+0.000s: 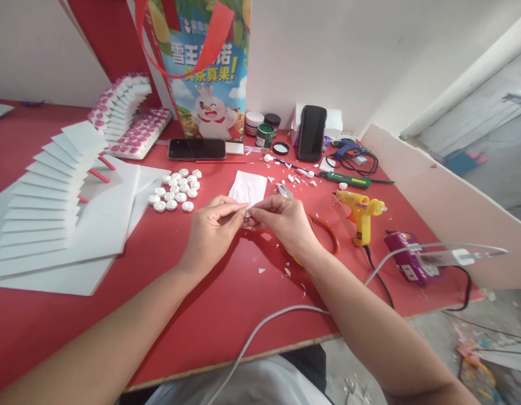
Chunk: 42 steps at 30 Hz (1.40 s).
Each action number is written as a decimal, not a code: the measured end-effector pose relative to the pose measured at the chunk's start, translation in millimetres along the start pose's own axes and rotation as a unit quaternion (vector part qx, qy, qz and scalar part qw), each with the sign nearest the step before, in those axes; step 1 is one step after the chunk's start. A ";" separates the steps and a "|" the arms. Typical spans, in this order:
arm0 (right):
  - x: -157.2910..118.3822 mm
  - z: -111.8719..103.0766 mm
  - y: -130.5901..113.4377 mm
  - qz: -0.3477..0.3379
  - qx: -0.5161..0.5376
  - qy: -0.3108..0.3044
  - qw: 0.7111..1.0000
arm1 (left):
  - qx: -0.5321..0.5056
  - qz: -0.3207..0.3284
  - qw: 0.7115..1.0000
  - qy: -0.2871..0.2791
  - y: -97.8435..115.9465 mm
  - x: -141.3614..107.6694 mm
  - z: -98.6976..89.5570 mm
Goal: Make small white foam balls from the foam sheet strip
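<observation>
My left hand and my right hand meet fingertip to fingertip over the red table. Both are closed in a pinch on a small white piece, mostly hidden by the fingers. Just behind and beneath them lies a white sheet of paper. To the left, several small white swirled pieces, shaped like rosebuds, sit in a cluster. Pliers with orange handles lie partly covered by my right hand and forearm. White scraps are scattered around them.
Fanned white cards rest on larger sheets at left. A patterned bag, a flat phone, paint jars and an upright phone line the back. At right are a green-handled tool, yellow glue gun and white cable.
</observation>
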State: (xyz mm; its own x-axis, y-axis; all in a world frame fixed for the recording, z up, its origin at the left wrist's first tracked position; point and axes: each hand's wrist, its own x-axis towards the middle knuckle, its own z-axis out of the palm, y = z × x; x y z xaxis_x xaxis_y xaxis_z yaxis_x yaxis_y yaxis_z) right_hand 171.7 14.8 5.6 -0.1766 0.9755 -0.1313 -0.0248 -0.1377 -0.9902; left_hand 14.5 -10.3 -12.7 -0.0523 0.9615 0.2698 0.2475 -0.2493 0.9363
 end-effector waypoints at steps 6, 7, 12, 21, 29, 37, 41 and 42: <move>-1.5 0.6 -1.0 0.001 0.010 0.012 1.000 | 0.013 0.013 1.000 -0.001 -0.1 -1.0 1.9; -2.1 0.2 -1.9 0.002 0.014 0.013 1.000 | 0.010 0.013 1.000 -0.004 0.4 -0.5 1.6; -3.6 -1.5 -4.0 -0.009 0.012 0.004 1.000 | 0.000 -0.001 1.000 -0.001 1.4 1.8 1.1; 0.3 2.7 3.5 -0.009 -0.014 0.020 1.000 | 0.020 0.006 1.000 0.010 -5.6 -0.1 2.8; 1.6 -2.3 1.6 -0.014 -0.085 0.036 0.996 | 0.043 0.029 0.998 -0.019 -4.1 -0.1 4.9; -0.6 -3.4 4.0 -0.064 -0.157 0.022 0.985 | 0.041 0.024 0.999 -0.019 -2.9 2.2 3.5; -3.2 -8.7 -5.4 -0.085 -0.135 0.050 0.986 | -0.147 -0.163 0.975 -0.026 -2.3 7.9 0.9; -3.2 -10.7 -8.3 -0.090 -0.129 0.061 0.986 | -0.202 -0.201 0.958 -0.029 -1.9 9.3 -0.1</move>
State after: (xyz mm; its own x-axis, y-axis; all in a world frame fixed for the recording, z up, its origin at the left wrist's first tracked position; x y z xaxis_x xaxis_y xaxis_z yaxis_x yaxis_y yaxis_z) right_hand 183.1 14.6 13.7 -0.0715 0.9957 0.0582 0.2088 0.0720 -0.9753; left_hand 13.4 -0.9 -11.9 -0.0077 0.9912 -0.1320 -0.1760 0.1286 0.9759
